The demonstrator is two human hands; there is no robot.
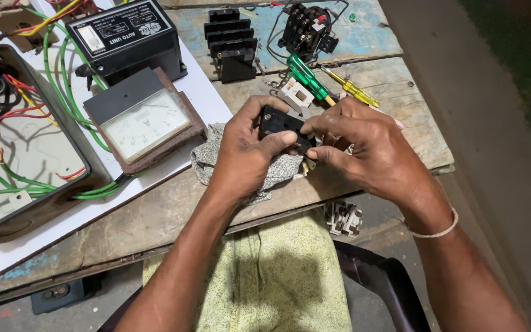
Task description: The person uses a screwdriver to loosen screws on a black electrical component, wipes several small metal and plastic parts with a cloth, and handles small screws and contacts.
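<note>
My left hand (244, 150) grips a small black electrical part (281, 123) over a grey speckled cloth (216, 154) on the wooden workbench (155, 215). My right hand (364, 144) pinches the same black part from the right side with thumb and fingertips. A green-handled screwdriver (305, 75) and a yellow-handled screwdriver (351, 89) lie just beyond my hands, beside a small white switch piece (296, 95).
An analogue meter (142, 123), a black control box (124, 37) and an open panel with green, red and yellow wires (26, 141) fill the left. Black finned blocks (232, 43) and a black contactor (305, 27) sit at the back. A grey part (343, 218) lies below the bench edge.
</note>
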